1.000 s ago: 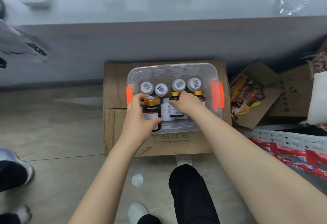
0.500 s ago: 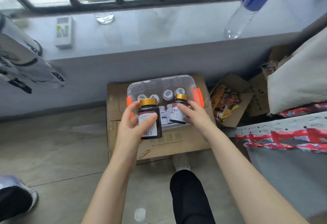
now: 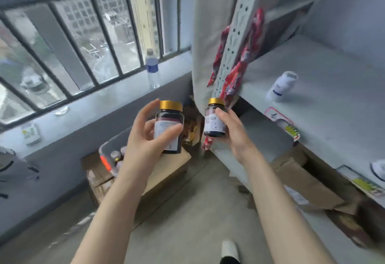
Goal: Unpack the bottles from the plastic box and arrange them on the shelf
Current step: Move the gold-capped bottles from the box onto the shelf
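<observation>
Fingers (image 3: 145, 110) of our left hand (image 3: 143, 144) curl round the left bottle (image 3: 169, 127), thumb across its white label, forefinger raised beside the gold cap. Fingers (image 3: 226, 117) of our right hand (image 3: 233, 136) grip the right bottle (image 3: 214, 120) from its right side, label facing us. Both bottles are dark, gold-capped and roughly upright, held in the air and apart from each other.

We take positions from the shelf (image 3: 312, 71):
- Right bottle: just left of the shelf's front corner, near the perforated post (image 3: 235, 40). We cannot tell whether it touches anything there.
- Left bottle: further left of the shelf, well clear of it.
- Box (image 3: 108, 147): below and left of the shelf, on cardboard (image 3: 166, 172), largely hidden behind our left forearm. A few caps show inside; the count is unclear.
- White bottle (image 3: 281, 86): on the shelf, set back from its front edge, alone on that board.
- Red wrappers (image 3: 237, 76): hanging at the post on the shelf's left corner.
- Tags (image 3: 281, 122): stuck along the shelf's front edge.
- Water bottle (image 3: 152, 71): upright on the sill left of the shelf, against the window bars.
- One tier down from the shelf, a white object (image 3: 378, 170) sits at the picture's edge, too cut off to identify.
</observation>
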